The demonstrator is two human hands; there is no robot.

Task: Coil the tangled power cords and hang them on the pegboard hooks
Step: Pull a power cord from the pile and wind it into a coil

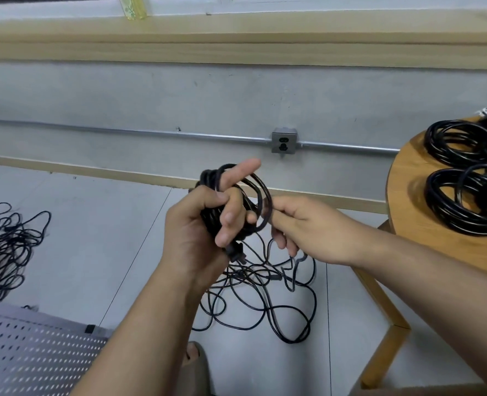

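My left hand (205, 221) grips a partly wound coil of black power cord (253, 192), with the index finger pointing up through the loops and a plug hanging below the palm. My right hand (296, 224) pinches the same cord just right of the coil. The loose rest of this cord lies tangled on the floor (259, 298) under both hands. A grey pegboard (28, 347) lies at the lower left.
Two finished black coils (462, 144) (470, 201) rest on a round wooden table (425, 224) at the right. Another tangled cord pile (5, 247) lies on the floor at the left. A wall socket (284, 141) sits on a metal conduit ahead. My foot (195, 358) shows below.
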